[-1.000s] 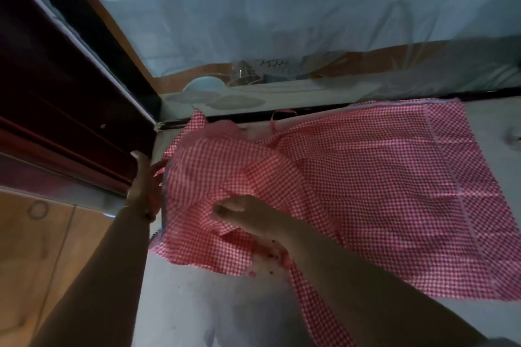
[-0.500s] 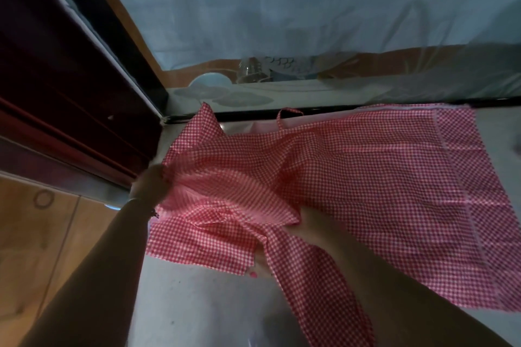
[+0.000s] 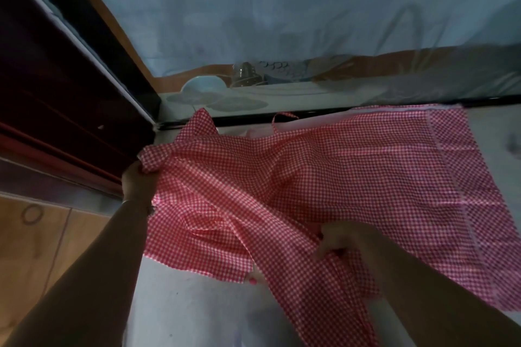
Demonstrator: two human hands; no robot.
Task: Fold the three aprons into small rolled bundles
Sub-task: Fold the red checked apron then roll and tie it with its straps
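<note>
Apron (image 3: 352, 177) red gingham, spread on grey desk (image 3: 197, 307) | left hand (image 3: 138, 180) grips left corner | right hand (image 3: 338, 239) pinches near edge | far edge against glass panel (image 3: 282, 22)

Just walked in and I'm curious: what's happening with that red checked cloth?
A person is working on a red-and-white checked apron spread over a pale grey surface by a window. The left hand grips a bunched corner at the apron's left edge, while the right hand pinches a fold nearer the front. The cloth is crumpled on the left, mostly flat on the right, and not yet rolled.
</note>
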